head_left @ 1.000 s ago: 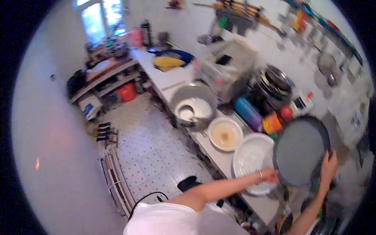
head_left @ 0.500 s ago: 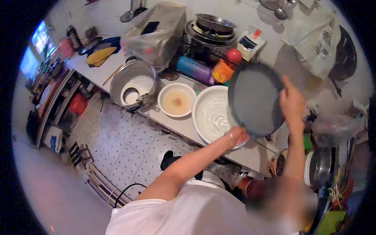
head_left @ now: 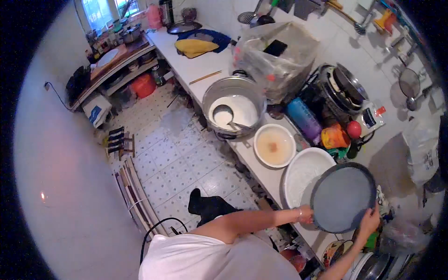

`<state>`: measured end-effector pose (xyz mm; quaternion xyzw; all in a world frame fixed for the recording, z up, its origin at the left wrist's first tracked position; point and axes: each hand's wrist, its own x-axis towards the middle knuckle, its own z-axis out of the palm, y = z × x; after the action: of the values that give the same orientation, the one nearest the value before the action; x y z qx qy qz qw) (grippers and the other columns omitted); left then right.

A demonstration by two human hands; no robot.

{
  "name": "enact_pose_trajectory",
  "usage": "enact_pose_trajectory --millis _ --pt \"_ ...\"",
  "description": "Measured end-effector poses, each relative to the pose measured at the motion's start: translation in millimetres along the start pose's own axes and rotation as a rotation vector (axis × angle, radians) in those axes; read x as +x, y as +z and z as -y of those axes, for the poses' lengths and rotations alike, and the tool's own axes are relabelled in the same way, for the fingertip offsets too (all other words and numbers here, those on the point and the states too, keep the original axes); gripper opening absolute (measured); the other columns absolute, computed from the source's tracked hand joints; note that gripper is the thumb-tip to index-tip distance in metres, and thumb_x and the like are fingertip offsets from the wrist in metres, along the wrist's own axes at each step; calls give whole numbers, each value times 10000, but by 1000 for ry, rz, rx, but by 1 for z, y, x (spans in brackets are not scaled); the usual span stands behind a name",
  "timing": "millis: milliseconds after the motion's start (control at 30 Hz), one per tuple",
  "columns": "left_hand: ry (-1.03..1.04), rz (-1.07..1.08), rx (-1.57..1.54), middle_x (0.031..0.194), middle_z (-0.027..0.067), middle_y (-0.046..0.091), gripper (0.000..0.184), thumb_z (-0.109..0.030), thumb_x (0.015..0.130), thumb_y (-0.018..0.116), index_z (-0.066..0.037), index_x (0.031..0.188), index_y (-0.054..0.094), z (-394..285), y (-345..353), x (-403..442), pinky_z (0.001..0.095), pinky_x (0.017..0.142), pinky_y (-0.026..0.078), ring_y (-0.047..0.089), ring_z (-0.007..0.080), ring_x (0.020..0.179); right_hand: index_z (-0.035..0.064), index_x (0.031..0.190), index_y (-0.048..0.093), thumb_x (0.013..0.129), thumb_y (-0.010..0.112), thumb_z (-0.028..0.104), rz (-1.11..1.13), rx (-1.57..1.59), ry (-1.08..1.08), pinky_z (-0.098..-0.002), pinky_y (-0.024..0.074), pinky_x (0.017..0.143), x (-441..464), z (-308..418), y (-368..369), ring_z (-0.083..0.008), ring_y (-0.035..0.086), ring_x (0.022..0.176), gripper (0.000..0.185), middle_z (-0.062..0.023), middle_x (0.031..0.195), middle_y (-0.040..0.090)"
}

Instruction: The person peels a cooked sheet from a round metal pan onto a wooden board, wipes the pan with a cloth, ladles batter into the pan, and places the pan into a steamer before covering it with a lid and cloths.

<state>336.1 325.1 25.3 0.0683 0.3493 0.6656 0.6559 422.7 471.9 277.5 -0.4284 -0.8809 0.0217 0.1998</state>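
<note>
Both hands hold a round, shallow dark-grey pan (head_left: 343, 198) over the right side of a large white basin (head_left: 298, 175). My left hand (head_left: 305, 214) is closed on the pan's left rim, with a bracelet at the wrist. On the lower right rim, my right hand (head_left: 369, 221) grips it with fingers partly hidden. Pale contents show in the part of the basin that the pan leaves uncovered. Beside the basin stands a smaller white bowl (head_left: 264, 162) of cloudy beige liquid. Farther along is a metal pot (head_left: 256, 95) holding white contents and a ladle (head_left: 223, 113).
A narrow white counter (head_left: 191, 74) runs along the tiled wall. Behind the bowls lie a blue-purple cylinder (head_left: 303, 119), an orange container (head_left: 334, 136), a red ball-shaped thing (head_left: 354, 129) and a large plastic bag (head_left: 291, 63). A small folding stool (head_left: 120, 142) stands on the floor.
The camera view has turned, so the counter items appear farther right. The pan has tilted flatter, and my right hand has shifted lower along its rim. Both hands still hold it.
</note>
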Motion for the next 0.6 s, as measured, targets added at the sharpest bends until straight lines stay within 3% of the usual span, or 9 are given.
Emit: enact_pose_trajectory --millis 33,100,167,267,333,433,500,567,600 --pt "4 -4 -16 501 90 510 282 -267 772 557 -6 669 536 -11 2 -4 305 350 414 538 205 427 81 1203 470 797 526 136 -40 47 -13 -361 417 788 7 -37 3 -295 563 883 413 -167 1021 586" --pt "-17 -21 97 604 99 555 370 -346 806 529 -2 937 497 -63 4 -28 303 423 475 567 189 492 -3 1179 468 818 504 139 -126 126 -39 -324 397 823 10 -59 -9 -255 549 928 389 -164 1062 573" --pt "176 87 218 680 150 549 339 -307 776 557 21 845 503 -126 2 -83 366 434 503 563 220 474 -44 1166 464 836 478 138 -138 286 -22 -305 382 845 6 -58 -30 -225 528 953 377 -155 1086 561" --pt "368 67 244 895 182 534 527 -359 764 590 48 1042 403 -202 -10 -144 372 505 532 598 249 652 -48 1167 463 839 474 178 -126 440 -7 -301 373 854 0 -16 -34 -206 508 953 398 -132 1086 556" --pt "499 123 374 938 208 510 593 -369 740 631 95 1017 385 -278 -33 -216 379 520 543 602 277 746 -1 1168 485 841 489 230 -170 333 40 -304 364 865 10 52 -27 -202 490 975 400 -107 1082 541" --pt "582 -28 343 848 138 545 380 -289 738 601 63 861 523 -368 -87 -300 367 509 528 576 231 698 -7 1142 505 810 524 297 -98 925 158 -316 371 867 -11 281 -24 -203 478 1004 450 -104 1135 497" --pt "630 -102 387 751 66 522 264 -238 747 561 6 848 562 -425 -136 -360 358 567 529 543 185 667 18 1158 494 841 491 360 7 1084 -96 -317 371 855 3 376 -4 -182 481 983 466 -78 1099 508" --pt "673 -300 296 786 81 535 240 -230 760 552 -17 870 554 -475 -184 -419 392 611 536 568 197 720 43 1117 489 819 507 440 165 1481 115 -247 416 565 1 487 16 -113 511 755 497 -32 943 530" --pt "714 -222 122 797 92 536 249 -225 769 553 -24 913 520 -496 -214 -436 418 659 530 577 213 750 69 1061 496 785 537 469 118 1534 87 -208 356 446 1 537 35 -88 472 593 488 -17 799 515"
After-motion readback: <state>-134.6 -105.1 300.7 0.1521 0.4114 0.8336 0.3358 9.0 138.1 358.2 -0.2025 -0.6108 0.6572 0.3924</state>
